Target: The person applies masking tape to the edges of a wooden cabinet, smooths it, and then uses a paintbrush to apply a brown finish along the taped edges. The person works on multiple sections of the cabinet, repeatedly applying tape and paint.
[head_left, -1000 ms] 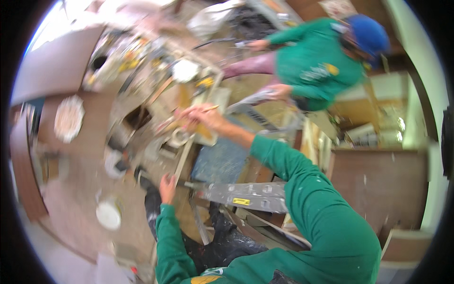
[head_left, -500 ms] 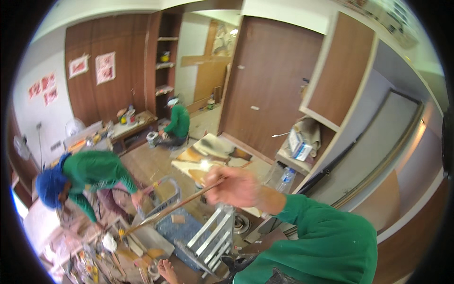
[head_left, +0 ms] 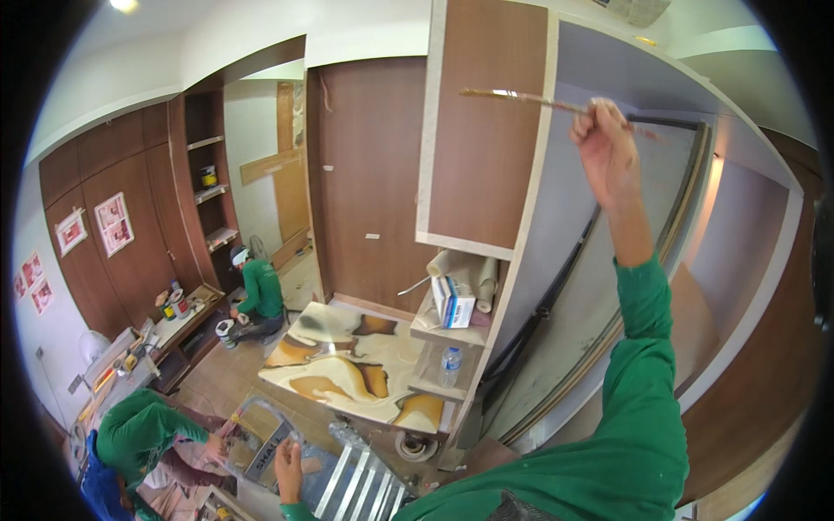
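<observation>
Now higher, the right hand point(head_left: 606, 146) grips a slender brown stick point(head_left: 543, 102). Left hand point(head_left: 287, 473) open, near a silver metal ladder's point(head_left: 354, 484) edge.

Far left it's all dark brown wood panelling point(head_left: 152, 200), running into a tall open shelf unit point(head_left: 196, 161) and then one big plain brown panel point(head_left: 373, 182). White ceiling point(head_left: 161, 48), one light point(head_left: 124, 5) glowing, brownish floor point(head_left: 208, 382). A long low surface point(head_left: 169, 330) hugs the left side (pretty cluttered, tbh). Over right, a pale-edged brown cabinet point(head_left: 486, 182) hangs beside a grey recess point(head_left: 556, 191).
</observation>
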The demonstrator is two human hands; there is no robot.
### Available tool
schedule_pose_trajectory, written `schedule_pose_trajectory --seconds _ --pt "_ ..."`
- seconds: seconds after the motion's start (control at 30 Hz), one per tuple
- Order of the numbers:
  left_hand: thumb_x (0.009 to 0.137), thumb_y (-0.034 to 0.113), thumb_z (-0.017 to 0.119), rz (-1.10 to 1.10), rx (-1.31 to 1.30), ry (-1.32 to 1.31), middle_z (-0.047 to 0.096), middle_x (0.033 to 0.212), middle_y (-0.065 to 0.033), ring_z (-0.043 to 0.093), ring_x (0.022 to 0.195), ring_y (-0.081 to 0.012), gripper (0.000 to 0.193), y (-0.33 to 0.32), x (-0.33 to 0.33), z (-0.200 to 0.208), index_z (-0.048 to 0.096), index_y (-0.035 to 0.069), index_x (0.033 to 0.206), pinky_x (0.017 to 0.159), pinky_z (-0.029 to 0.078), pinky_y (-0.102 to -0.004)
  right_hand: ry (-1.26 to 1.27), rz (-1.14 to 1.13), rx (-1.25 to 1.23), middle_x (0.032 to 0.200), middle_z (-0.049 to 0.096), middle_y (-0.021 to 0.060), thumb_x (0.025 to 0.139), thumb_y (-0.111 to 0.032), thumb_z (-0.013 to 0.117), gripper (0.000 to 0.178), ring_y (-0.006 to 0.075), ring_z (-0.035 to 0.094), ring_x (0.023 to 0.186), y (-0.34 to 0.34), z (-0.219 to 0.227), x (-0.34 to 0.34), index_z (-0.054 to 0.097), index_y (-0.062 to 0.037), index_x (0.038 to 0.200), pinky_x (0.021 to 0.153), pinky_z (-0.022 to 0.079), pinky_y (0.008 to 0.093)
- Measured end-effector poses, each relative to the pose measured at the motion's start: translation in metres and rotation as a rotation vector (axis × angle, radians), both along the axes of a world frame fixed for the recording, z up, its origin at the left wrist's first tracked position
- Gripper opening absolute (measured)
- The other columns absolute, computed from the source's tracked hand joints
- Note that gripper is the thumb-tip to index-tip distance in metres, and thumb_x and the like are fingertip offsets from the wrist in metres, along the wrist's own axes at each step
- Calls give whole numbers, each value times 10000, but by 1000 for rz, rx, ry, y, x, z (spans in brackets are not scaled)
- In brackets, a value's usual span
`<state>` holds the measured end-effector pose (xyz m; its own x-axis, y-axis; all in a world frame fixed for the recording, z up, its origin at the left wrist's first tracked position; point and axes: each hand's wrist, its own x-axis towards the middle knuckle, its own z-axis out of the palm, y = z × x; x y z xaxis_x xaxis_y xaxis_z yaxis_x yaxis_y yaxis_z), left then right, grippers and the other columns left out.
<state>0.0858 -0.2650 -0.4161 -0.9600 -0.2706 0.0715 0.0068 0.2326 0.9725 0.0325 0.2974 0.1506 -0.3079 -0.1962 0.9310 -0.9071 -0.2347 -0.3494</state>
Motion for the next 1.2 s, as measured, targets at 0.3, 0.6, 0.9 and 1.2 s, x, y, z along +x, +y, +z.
schedule_pose_trajectory --seconds 0.3,0.6,0.9,1.2 --pt "875 772 574 -219 -634 -461 567 1362 -341 542 1294 -423 978 66 17 -119 587 -91 1337 1078 450 -490 179 -329 207 1067 710 93 1045 -146 591 293 152 644 978 11 142 -47 647 28 1273 877 501 291" --pt "569 862 766 -112 -650 -668 479 1542 -201 503 1336 -461 1281 40 24 -162 421 127 1560 1072 433 -587 202 -499 320 1070 744 75 1033 -177 620 312 136 668 999 -20 173 -87 692 -11 1287 907 511 291" --pt "911 589 603 -77 -996 -681 730 987 -165 718 919 -364 669 17 7 -250 634 94 1359 752 567 -510 296 -590 374 1105 751 90 1008 -139 645 260 140 699 994 -33 185 -121 730 -2 1212 879 529 281" --pt "969 232 590 35 -1131 -568 724 810 -170 722 706 -310 592 12 5 -281 403 178 1528 577 562 -487 401 -770 398 1060 760 108 1010 -104 629 258 133 696 993 -33 189 -134 714 42 1205 877 508 247"
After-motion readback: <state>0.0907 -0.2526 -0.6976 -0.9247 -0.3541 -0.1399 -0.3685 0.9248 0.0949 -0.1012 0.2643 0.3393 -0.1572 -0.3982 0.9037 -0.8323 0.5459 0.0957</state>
